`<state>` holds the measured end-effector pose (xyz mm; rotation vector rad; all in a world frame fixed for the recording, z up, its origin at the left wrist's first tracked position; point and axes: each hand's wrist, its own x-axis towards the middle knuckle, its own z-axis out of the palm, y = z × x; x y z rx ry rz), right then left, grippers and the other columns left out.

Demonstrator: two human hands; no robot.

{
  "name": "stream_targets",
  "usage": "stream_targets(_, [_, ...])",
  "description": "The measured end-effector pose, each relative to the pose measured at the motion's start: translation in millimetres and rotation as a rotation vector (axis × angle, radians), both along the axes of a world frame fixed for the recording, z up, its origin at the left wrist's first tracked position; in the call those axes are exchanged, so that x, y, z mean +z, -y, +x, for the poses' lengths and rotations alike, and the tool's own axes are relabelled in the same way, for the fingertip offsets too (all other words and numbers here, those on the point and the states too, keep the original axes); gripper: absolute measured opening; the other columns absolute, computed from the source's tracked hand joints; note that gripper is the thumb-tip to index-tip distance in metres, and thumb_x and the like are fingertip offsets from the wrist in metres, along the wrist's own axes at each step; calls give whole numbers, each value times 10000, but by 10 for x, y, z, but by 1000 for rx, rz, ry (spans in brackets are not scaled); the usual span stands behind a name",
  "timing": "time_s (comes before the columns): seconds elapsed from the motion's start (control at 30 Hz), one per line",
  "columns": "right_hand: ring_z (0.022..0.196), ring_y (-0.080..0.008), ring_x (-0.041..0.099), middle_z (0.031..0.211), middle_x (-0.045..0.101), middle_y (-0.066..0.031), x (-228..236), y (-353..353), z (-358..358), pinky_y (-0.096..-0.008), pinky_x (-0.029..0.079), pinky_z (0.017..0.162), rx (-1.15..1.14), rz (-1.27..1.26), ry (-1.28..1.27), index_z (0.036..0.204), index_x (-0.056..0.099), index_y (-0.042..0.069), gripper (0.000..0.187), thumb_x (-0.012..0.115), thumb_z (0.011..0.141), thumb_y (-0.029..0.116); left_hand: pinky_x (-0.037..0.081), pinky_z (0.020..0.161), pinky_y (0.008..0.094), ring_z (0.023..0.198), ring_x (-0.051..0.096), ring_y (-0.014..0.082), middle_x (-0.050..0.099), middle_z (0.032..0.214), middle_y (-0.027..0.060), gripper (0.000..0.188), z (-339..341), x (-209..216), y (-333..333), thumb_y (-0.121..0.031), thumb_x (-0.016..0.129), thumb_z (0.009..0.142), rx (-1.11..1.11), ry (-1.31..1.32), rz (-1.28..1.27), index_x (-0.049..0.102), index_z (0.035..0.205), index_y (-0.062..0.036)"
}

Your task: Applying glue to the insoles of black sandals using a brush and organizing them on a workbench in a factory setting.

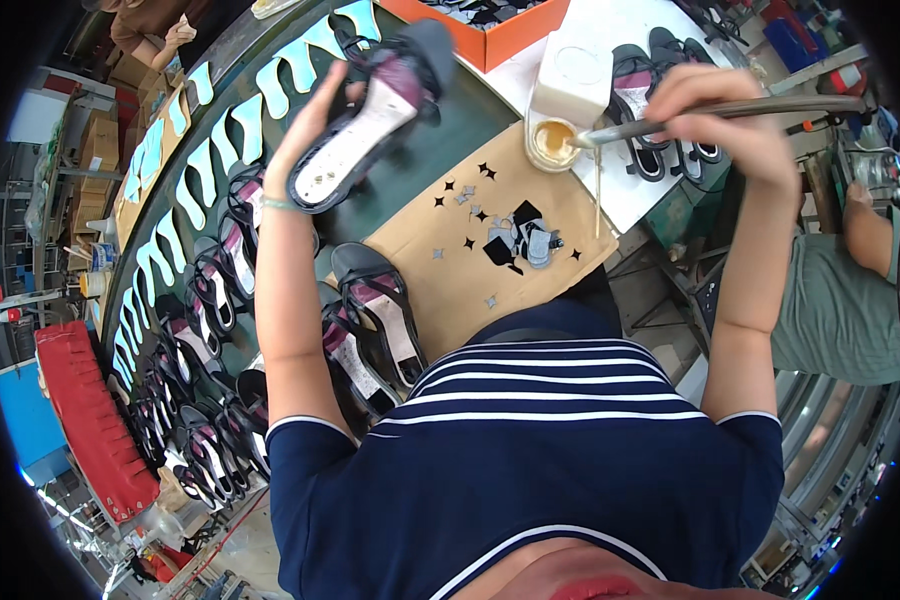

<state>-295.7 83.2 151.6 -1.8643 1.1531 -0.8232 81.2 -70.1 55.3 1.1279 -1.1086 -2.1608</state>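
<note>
Up at the left of the bench, my left hand (310, 125) is closed on a black sandal (355, 145). The sandal is tilted, and its pale insole with dark spots faces me. My right hand (720, 120) grips a long brush (660, 125) near its middle, with the bristle end at the mouth of a small jar (551, 158) of amber, glue-like liquid. Below the jar lies a brown cardboard sheet (410, 235), which carries a pile of black and grey pieces (525, 238) and scattered small star-shaped bits (470, 243). A thin stick (598, 195) rests by the jar.
A white bottle (575, 70) and more black sandals (635, 90) stand at the right. Sandals (385, 310) line the bench's near left edge, with pale blue strips (195, 185) beyond them. An orange box (490, 45) sits behind. Other people (160, 45) are nearby.
</note>
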Motion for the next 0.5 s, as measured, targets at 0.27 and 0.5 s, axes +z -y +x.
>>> stream_targets(0.27, [694, -134, 621, 747, 667, -94, -1281, 301, 170, -260, 486, 645, -236, 107, -115, 834, 691, -42, 155, 615, 726, 39, 545, 474, 317, 558, 648, 224, 677, 846, 127, 618, 94, -243, -87, -632, 355, 925, 324, -257, -168, 580, 1094, -82])
stream_targets(0.5, [737, -125, 574, 808, 623, -55, -834, 122, 101, -250, 450, 677, -251, 6, -31, 852, 666, -47, 131, 590, 755, -3, 550, 779, 306, 915, 663, 200, 649, 1091, 126, 643, 7, -401, -144, -553, 304, 978, 292, -332, -256, 539, 1221, -6])
